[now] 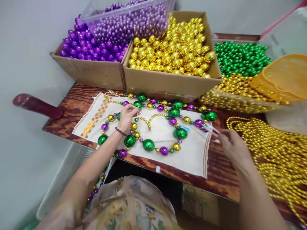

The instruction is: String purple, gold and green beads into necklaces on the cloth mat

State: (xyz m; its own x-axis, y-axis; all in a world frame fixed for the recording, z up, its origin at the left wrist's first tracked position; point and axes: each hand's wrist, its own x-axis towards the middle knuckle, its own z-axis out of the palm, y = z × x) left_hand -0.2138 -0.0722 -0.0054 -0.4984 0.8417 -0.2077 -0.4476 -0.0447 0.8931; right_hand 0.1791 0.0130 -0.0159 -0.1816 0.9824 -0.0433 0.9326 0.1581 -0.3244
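My left hand is pinched over the white towel, fingertips together on what looks like a thin string just above a bead strand. To the right, my right hand grips white strings that lead toward purple beads at the towel's edge. Between the hands lies a bead garland with large green, purple and gold beads, looped over the towel. A short run of small gold beads curls inside the loop. Another garland row runs along the back of the towel.
Cardboard boxes of purple beads and gold beads stand behind. A clear bin rests on top. To the right are green beads, an orange basket and gold bead strands. A dark red post projects at left.
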